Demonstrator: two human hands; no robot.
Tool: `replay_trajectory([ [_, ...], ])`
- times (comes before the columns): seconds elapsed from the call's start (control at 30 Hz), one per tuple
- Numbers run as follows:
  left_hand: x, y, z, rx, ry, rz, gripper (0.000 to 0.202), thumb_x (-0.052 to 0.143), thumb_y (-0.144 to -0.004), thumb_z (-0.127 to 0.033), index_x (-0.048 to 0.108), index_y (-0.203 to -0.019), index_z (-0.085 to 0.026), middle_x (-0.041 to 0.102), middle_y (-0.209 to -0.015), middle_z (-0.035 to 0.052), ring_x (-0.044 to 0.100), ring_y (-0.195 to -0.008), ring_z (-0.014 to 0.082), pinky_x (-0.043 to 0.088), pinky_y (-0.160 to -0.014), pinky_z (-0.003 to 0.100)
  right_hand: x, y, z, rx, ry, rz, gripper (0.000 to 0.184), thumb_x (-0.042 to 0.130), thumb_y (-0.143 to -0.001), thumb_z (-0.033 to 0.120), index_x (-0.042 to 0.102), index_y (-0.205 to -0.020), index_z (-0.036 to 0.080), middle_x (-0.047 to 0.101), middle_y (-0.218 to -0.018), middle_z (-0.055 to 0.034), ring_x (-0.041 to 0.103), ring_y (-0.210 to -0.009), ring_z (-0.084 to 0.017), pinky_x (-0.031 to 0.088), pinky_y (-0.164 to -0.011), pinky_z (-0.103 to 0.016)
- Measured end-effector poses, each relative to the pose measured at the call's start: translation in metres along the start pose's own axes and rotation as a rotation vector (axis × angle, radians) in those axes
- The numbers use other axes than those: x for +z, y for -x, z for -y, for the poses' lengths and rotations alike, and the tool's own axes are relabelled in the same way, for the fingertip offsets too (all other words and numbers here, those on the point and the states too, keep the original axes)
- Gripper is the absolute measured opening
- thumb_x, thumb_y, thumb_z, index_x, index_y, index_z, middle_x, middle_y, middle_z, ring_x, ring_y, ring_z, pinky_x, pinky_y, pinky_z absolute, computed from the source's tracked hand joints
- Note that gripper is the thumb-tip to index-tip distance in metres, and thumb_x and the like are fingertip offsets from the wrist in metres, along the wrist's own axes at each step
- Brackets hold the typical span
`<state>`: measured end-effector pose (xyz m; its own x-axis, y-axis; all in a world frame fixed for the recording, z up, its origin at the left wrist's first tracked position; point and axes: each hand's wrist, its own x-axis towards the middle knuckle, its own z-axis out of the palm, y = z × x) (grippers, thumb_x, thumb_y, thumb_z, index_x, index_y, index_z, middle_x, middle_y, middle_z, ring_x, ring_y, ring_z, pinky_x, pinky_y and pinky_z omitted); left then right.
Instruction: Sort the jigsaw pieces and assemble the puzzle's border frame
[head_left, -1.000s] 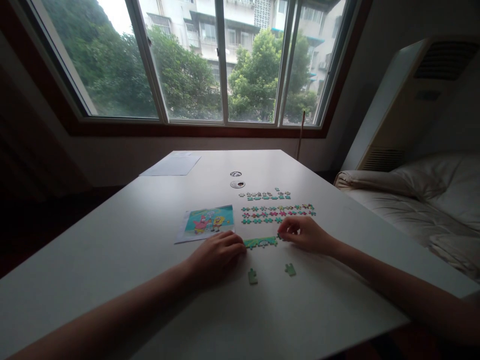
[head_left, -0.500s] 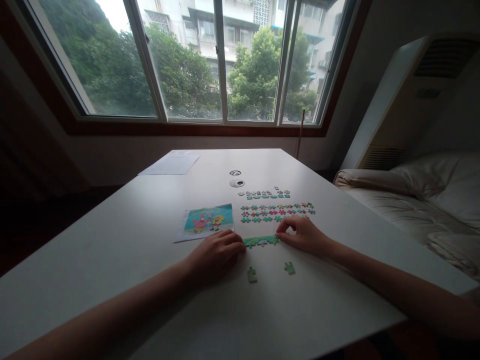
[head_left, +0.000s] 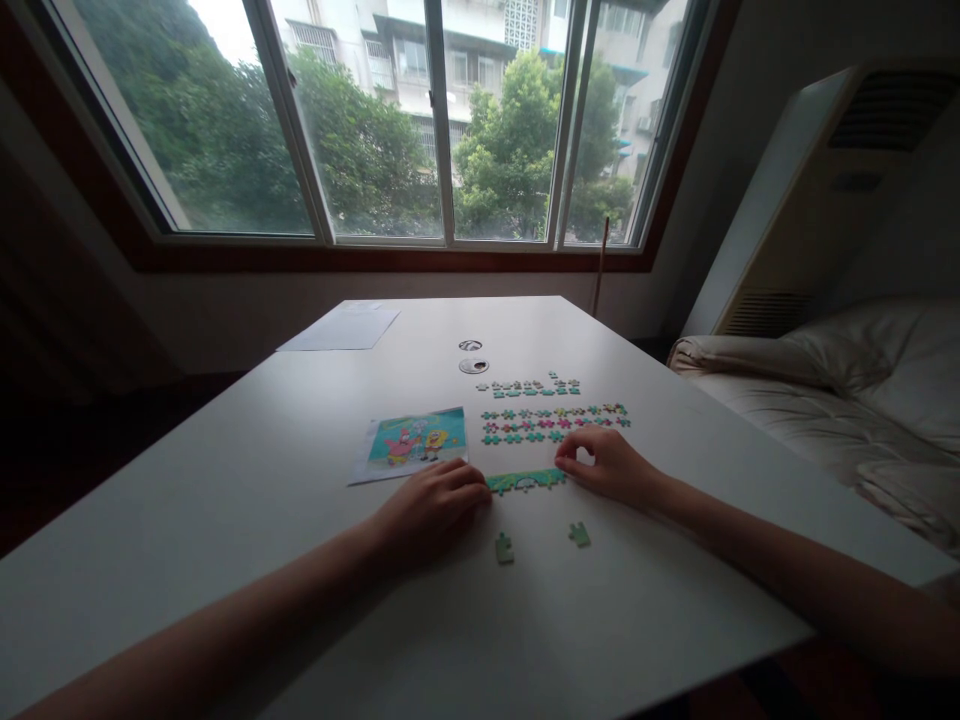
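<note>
A short joined strip of green puzzle pieces (head_left: 525, 481) lies on the white table (head_left: 262, 480). My left hand (head_left: 431, 510) rests palm down, its fingertips pressed on the strip's left end. My right hand (head_left: 611, 465) is curled at the strip's right end, thumb and fingers pinched together; I cannot make out whether a piece is in them. Two loose green pieces, one (head_left: 504, 548) and another (head_left: 578, 534), lie nearer to me. Rows of sorted loose pieces (head_left: 555, 423) sit just beyond the strip.
A cartoon reference picture (head_left: 412, 442) lies left of the rows. Farther off are a sheet of paper (head_left: 341, 327) and two small round items (head_left: 473, 366). A cushioned seat (head_left: 840, 400) stands to the right; a big window is behind.
My right hand has drawn slightly back from the strip's right end and lifted a little. The strip looks slightly longer on the right. My left hand has stayed put.
</note>
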<state>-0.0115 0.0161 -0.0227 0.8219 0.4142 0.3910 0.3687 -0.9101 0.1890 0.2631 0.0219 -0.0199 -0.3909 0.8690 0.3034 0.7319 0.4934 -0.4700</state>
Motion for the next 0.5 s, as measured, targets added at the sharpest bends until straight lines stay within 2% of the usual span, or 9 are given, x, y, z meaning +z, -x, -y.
replay_trajectory([
  [0.3, -0.002, 0.003, 0.001, -0.028, 0.012, -0.008, 0.022, 0.04, -0.083, -0.009, 0.059, -0.091, -0.016, 0.059, -0.088, 0.0077, 0.052, -0.081, 0.0179, 0.046, -0.071, 0.03, -0.019, -0.015, -0.008, 0.013, 0.099, -0.066, 0.017, 0.053, -0.078, 0.033, 0.064, -0.077, 0.02, 0.064, -0.07, -0.001, 0.054, -0.063, -0.013, 0.038, -0.061, -0.024],
  [0.5, -0.004, 0.006, 0.002, -0.026, 0.009, -0.016, 0.021, 0.04, -0.083, -0.009, 0.059, -0.09, -0.016, 0.059, -0.087, 0.0072, 0.052, -0.081, 0.0171, 0.045, -0.071, 0.028, -0.032, -0.054, -0.043, 0.088, 0.295, -0.026, 0.017, 0.053, -0.077, 0.031, 0.066, -0.077, 0.019, 0.066, -0.071, -0.0001, 0.056, -0.061, -0.012, 0.038, -0.06, -0.022],
])
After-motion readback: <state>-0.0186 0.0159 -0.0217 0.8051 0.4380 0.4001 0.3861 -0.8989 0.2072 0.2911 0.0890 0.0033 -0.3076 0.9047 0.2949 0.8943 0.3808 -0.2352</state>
